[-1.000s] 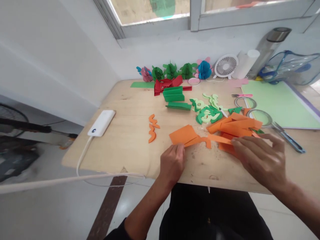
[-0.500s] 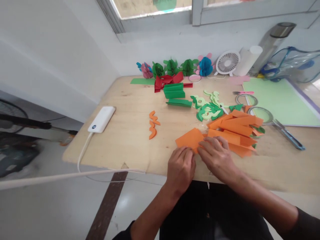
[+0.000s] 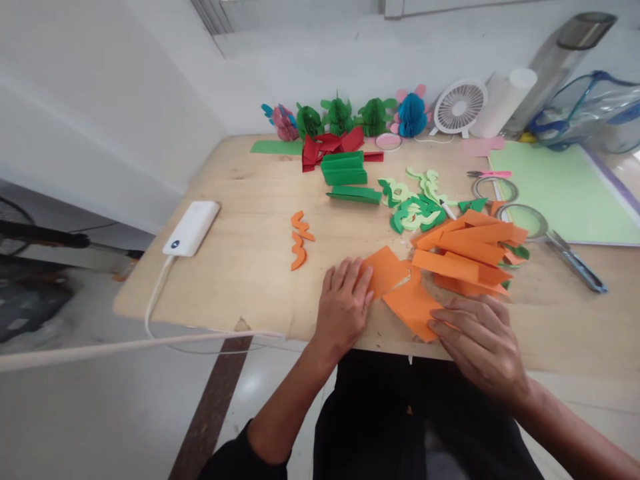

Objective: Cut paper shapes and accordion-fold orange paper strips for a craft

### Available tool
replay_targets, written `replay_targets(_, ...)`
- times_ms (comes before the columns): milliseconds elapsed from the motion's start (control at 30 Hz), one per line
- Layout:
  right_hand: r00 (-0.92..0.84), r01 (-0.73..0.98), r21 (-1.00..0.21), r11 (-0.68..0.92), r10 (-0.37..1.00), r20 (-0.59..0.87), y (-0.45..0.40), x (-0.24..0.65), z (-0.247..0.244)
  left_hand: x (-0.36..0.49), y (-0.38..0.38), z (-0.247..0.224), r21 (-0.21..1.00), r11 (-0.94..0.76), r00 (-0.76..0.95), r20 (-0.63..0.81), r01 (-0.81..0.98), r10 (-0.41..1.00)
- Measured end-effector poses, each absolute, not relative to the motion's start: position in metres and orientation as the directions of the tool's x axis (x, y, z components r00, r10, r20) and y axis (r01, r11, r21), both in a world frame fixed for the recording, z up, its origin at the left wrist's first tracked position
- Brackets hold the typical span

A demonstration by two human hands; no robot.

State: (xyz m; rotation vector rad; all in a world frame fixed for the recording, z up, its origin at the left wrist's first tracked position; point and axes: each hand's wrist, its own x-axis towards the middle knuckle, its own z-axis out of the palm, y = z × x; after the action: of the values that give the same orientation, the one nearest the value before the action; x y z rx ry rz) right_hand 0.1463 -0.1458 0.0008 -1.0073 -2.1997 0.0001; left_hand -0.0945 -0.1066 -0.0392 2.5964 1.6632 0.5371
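My left hand [image 3: 345,303] lies flat near the table's front edge, its fingertips on the left side of an orange paper sheet [image 3: 386,268]. Beside it, my right hand [image 3: 480,337] pinches the right edge of a second orange paper piece [image 3: 414,307], which slants toward the front edge. The two sheets meet or nearly meet at a ragged edge between my hands. Just behind my right hand is a pile of folded orange papers [image 3: 467,247]. Two wavy orange cutouts [image 3: 299,253] sit to the left.
Green folded papers [image 3: 345,168], red papers [image 3: 333,143] and green cutouts [image 3: 417,213] are farther back. Scissors or a cutter [image 3: 577,261] and tape rings [image 3: 525,220] lie right. A white power bank [image 3: 191,229] is left; a fan [image 3: 459,108] stands behind.
My right hand has moved right and toward me, drawing one orange piece away from the other. My left hand has shifted left and its fingers have spread. The camera view has tilted down slightly.
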Motion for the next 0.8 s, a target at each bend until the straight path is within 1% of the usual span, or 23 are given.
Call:
replay_targets(67, -0.386, 0.668, -0.336, 0.664, 0.695, 0.606, -0.154, 0.145, 0.005, -0.095, -0.111, -0.033, 0.271, -0.489, 0.416, 0.285, 0.829, 0.864)
replay_targets(200, -0.339, 0.648, -0.421, 0.635, 0.735, 0.587, -0.167, 0.147, 0.005, -0.089, -0.124, -0.021, 0.463, -0.626, 0.586, 0.25, 0.627, 0.771)
replay_targets(300, -0.347, 0.621, -0.452, 0.64, 0.742, 0.574, -0.172, 0.152, -0.003, -0.082, -0.129, -0.022, 0.528, -0.659, 0.595, 0.318, 0.535, 0.738)
replay_targets(367, -0.361, 0.621, -0.454, 0.639, 0.747, 0.558, -0.174, 0.156, -0.011, -0.078, -0.131, -0.026, 0.499, -0.693, 0.566, 0.406, 0.52, 0.718)
replay_targets(467, -0.383, 0.676, -0.415, 0.609, 0.771, 0.509, -0.174, 0.159, -0.021, -0.076, -0.138, -0.028, 0.347, -0.73, 0.513, 0.538, 0.589, 0.669)
replay_targets(567, -0.397, 0.743, -0.34, 0.577, 0.788, 0.471, -0.175, 0.157, -0.026, -0.075, -0.151, -0.028, 0.205, -0.682, 0.456, 0.605, 0.702, 0.652)
replay_targets(633, -0.42, 0.757, -0.304, 0.579, 0.787, 0.453, -0.176, 0.153, -0.028, -0.073, -0.16, -0.028, 0.165, -0.644, 0.45, 0.588, 0.747, 0.672)
replay_targets(700, -0.455, 0.749, -0.291, 0.596, 0.781, 0.428, -0.178, 0.147, -0.028, -0.071, -0.166, -0.029, 0.154, -0.632, 0.468, 0.545, 0.759, 0.695)
replay_targets(800, -0.474, 0.726, -0.32, 0.609, 0.78, 0.409, -0.181, 0.139, -0.027, -0.071, -0.167, -0.03, 0.201, -0.633, 0.49, 0.477, 0.747, 0.73)
